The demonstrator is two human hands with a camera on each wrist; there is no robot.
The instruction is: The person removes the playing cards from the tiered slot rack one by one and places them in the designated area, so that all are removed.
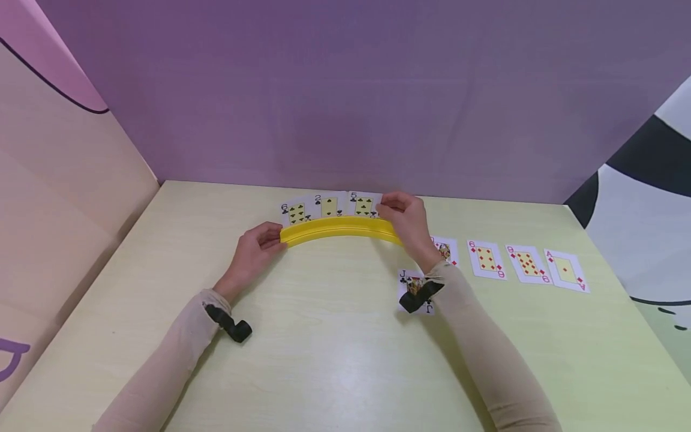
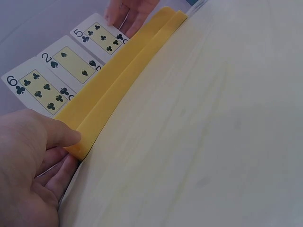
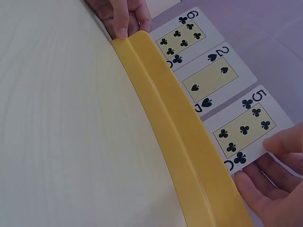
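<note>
A curved yellow card holder (image 1: 340,229) lies near the far edge of the pale table (image 1: 324,360). Three cards stand in its slot: the 6 of clubs (image 1: 296,212), the 2 of spades (image 1: 328,206) and the 5 of clubs (image 1: 363,204). My left hand (image 1: 276,237) grips the holder's left end (image 2: 78,144), thumb on top and fingers underneath. My right hand (image 1: 384,207) pinches the right edge of the 5 of clubs (image 3: 244,130) at the holder's right end (image 3: 208,189).
A jack of clubs (image 1: 415,291) lies face up under my right wrist. To its right runs a row of red cards: a face card (image 1: 445,250), 6 of diamonds (image 1: 486,259), 9 of diamonds (image 1: 528,264) and ace of diamonds (image 1: 565,270). Purple and beige walls enclose the table.
</note>
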